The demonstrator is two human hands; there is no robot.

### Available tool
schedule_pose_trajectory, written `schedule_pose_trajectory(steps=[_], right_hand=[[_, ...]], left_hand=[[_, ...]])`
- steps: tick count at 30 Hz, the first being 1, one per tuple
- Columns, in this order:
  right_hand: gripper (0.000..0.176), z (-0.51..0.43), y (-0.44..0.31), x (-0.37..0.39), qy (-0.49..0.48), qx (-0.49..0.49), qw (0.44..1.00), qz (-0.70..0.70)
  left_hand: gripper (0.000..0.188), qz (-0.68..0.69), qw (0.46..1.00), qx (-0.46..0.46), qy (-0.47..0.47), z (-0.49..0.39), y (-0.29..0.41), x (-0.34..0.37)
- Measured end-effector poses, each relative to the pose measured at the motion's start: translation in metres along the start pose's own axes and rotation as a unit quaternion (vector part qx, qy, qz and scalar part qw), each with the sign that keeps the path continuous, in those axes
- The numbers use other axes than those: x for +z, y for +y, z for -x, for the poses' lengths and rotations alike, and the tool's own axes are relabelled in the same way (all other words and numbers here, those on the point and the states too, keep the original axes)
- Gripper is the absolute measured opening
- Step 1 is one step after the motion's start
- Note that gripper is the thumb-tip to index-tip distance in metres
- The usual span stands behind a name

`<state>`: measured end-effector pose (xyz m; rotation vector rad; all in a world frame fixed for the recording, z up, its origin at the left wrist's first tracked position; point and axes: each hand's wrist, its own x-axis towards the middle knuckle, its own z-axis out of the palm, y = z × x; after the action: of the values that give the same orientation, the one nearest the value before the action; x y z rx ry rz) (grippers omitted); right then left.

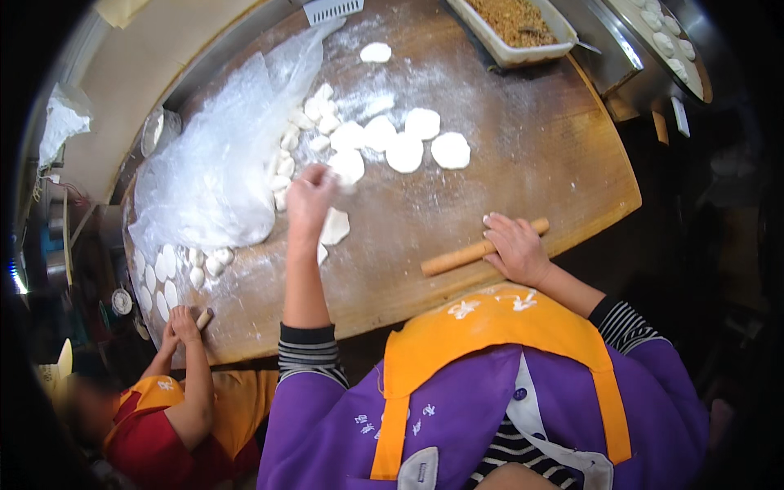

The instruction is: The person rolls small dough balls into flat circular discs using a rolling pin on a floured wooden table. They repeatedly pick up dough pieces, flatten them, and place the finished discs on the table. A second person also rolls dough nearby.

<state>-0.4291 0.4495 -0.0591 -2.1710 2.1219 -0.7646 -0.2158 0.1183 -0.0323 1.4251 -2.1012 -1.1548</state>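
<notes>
My left hand (pixel 312 193) is over the wooden table, beside a row of small dough pieces (pixel 286 164) and next to a flattened dough round (pixel 348 166). Its fingertips are blurred, so I cannot tell whether they hold anything. Under my right hand (pixel 517 248) lies a wooden rolling pin (pixel 453 259), near the front edge. More flat dough rounds (pixel 405 153) lie further back. An uneven flat piece of dough (pixel 335 226) rests just right of my left wrist. Clear plastic sheeting (pixel 208 159) covers the table's left part.
At the back right stands a white tub of crumbly filling (pixel 505 56), and beyond it a round metal pan (pixel 704 86) with shaped dough. A co-worker (pixel 177 398) at the lower left has both hands by a small rolling pin (pixel 204 318), near dough rounds (pixel 169 293).
</notes>
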Motion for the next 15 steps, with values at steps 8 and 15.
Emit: schedule_pose_trajectory(steps=[8, 15], right_hand=[[0.042, -0.002, -0.002, -0.002, -0.025, 0.016, 1.000, -0.006], [0.039, -0.030, -0.012, -0.013, 0.018, 0.022, 0.997, -0.075]], left_hand=[[0.039, -0.187, 0.975, 0.088, -0.084, 0.080, -0.001, 0.034], [0.031, -0.228, 0.940, 0.228, -0.112, 0.091, -0.011, 0.040]])
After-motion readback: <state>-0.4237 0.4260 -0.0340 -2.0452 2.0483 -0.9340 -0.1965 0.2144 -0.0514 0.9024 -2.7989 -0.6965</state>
